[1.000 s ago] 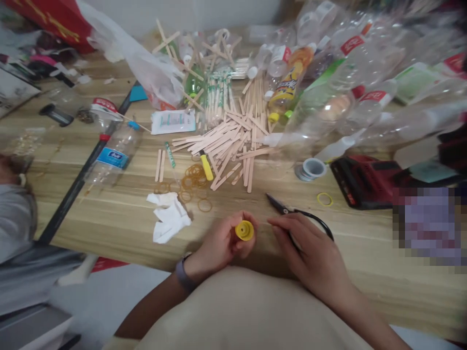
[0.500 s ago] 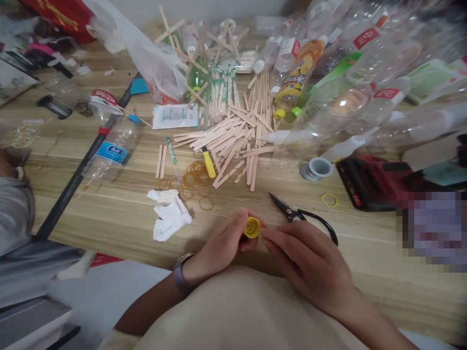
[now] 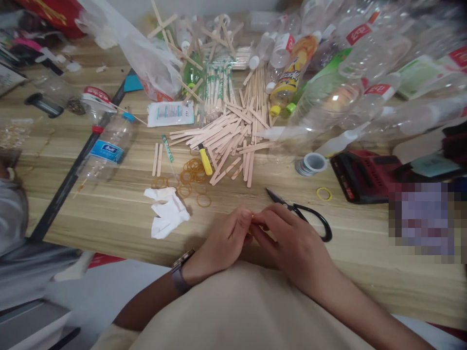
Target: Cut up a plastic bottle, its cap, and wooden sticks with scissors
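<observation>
My left hand [image 3: 226, 238], with a watch on its wrist, is closed around a small yellow cap [image 3: 250, 232]; only slivers of the yellow show between the fingers. My right hand [image 3: 292, 238] meets it from the right, its thumb and fingertips pinched together at the cap, and what they grip there is hidden. Just beyond the right hand lie black-handled scissors [image 3: 314, 216]. White crumpled paper [image 3: 168, 214] is left of the hands, with rubber bands [image 3: 193, 172] and a yellow-handled tool [image 3: 205, 160] behind it.
Wooden sticks [image 3: 233, 131] are heaped mid-table. Plastic bottles [image 3: 328, 99] crowd the back right, near a tape roll [image 3: 311, 164] and a red-and-black battery tool [image 3: 365, 177]. A labelled bottle [image 3: 109, 146] lies left. Another person's sleeve [image 3: 12, 214] is at the left edge.
My right hand has moved left and in against the cap, which was facing up in clear sight and is now mostly covered by fingers. The view has shifted slightly.
</observation>
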Motion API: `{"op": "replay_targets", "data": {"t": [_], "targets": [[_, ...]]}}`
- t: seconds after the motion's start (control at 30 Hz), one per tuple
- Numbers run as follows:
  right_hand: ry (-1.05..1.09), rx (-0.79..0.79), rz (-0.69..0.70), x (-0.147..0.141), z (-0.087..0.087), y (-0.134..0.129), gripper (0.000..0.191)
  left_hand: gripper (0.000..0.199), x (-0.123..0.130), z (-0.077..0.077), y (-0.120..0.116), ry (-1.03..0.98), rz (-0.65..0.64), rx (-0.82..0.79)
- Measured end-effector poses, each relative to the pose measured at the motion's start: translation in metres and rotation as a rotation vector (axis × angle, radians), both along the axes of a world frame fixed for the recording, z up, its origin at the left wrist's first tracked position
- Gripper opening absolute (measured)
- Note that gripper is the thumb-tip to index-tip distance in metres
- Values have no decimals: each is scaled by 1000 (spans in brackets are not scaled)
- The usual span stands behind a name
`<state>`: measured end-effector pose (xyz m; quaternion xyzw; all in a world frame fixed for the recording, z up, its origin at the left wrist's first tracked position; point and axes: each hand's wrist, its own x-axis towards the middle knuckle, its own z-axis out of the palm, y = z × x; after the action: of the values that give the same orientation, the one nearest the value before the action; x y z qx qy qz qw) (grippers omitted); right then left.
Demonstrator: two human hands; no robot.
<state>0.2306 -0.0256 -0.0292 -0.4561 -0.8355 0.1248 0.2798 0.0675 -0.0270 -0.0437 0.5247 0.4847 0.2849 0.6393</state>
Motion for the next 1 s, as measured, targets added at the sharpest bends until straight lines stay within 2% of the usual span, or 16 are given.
{"op": "replay_targets", "data": {"t": [0.23, 0.5, 0.63, 0.73, 0.8, 0.87, 0.9, 1.0], "targets": [[24, 59, -90, -4, -1, -3, 24, 47, 2, 0, 1, -14, 25, -32], [110, -96, -43, -1, 0, -3, 19, 48, 3, 0, 1, 7, 62, -54], [61, -55, -45, 0, 2, -1, 21, 50, 3, 2, 2, -10, 52, -92], [52, -5, -134, 16, 2, -3, 16, 55, 3, 5, 5, -26, 40, -122], [-37, -10, -216, 34, -3, -8, 14, 56, 2, 5, 7, -90, 68, -174], [-231, -40, -290, 52, -13, -16, 24, 53, 2, 2, 8, -188, 113, -247], [-316, -70, -280, 60, -19, -20, 28, 51, 2, 1, 9, -236, 127, -291], [-372, -106, -277, 75, -35, -28, 30, 42, 2, -3, 10, -348, 141, -395]]}}
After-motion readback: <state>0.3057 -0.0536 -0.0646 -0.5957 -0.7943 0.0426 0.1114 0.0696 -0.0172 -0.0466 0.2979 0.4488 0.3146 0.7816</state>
